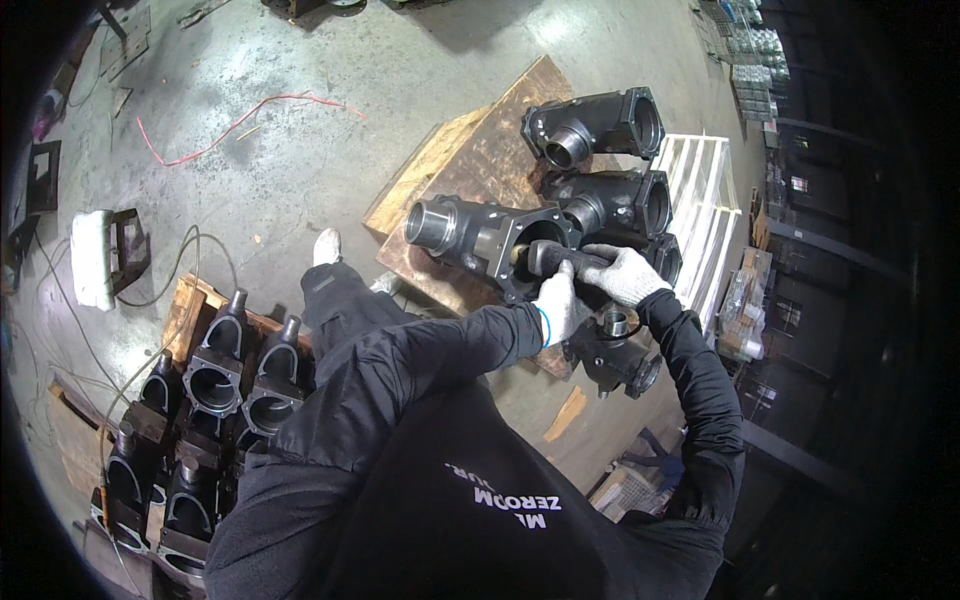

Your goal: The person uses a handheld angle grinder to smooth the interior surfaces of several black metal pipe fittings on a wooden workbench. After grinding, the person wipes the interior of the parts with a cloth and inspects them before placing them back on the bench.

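A black cast-metal housing point(480, 235) with a bright machined pipe end lies on a wooden pallet, its wide flanged opening toward my hands. At that opening is a dark hand-held power tool point(545, 258), which looks like a grinder, its front end inside the rim. My right hand point(630, 275), in a white glove, is wrapped round the tool's body from the far side. In a matching glove, my left hand point(562, 302) closes on the tool from below, close to the flange. The left fingers are partly hidden, and so is the tool's tip.
More black housings point(590, 125) lie on the wooden pallet point(440, 195), with another point(615, 355) beside my right forearm. Several similar castings point(215, 385) stand on a pallet at lower left, where a hose point(105, 440) runs. A red cord point(245, 115) lies on the concrete floor.
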`<state>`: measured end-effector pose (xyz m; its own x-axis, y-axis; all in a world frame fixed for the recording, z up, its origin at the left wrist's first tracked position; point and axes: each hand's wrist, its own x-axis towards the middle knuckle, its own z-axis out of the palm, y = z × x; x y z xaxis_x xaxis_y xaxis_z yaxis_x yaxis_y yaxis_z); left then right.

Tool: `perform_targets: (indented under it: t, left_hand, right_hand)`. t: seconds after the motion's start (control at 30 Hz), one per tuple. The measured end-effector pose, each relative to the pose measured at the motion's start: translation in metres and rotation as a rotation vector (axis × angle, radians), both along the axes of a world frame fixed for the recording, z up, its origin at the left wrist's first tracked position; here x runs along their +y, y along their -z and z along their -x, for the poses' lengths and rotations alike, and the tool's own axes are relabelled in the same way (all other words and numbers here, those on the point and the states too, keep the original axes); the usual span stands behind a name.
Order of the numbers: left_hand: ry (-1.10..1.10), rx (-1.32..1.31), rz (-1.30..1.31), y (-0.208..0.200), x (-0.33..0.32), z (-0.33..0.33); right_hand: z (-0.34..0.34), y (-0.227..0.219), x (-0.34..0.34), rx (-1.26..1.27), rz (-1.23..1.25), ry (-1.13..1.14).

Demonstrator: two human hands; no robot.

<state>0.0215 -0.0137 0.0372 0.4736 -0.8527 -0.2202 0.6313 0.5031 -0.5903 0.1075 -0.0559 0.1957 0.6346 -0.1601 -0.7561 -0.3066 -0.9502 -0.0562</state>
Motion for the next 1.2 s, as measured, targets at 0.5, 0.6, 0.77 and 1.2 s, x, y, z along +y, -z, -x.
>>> perform_targets:
  t: [0.5, 0.6, 0.77, 1.2]
  left_hand:
    - [0.042, 0.065, -0.054, -0.045, 0.043, -0.003]
    - [0.123, 0.065, 0.010, -0.047, 0.043, 0.000]
    - [-0.477, -0.453, 1.084, -0.011, 0.036, 0.001]
    - [0.134, 0.138, 0.009, -0.058, 0.066, 0.004]
  right_hand:
    - [-0.001, 0.005, 0.002, 0.072, -0.006, -0.046]
    - [-0.006, -0.006, 0.009, 0.086, 0.054, -0.142]
    - [-0.004, 0.007, 0.025, 0.078, 0.079, -0.189]
    - [-0.003, -0.009, 0.027, 0.129, 0.066, -0.210]
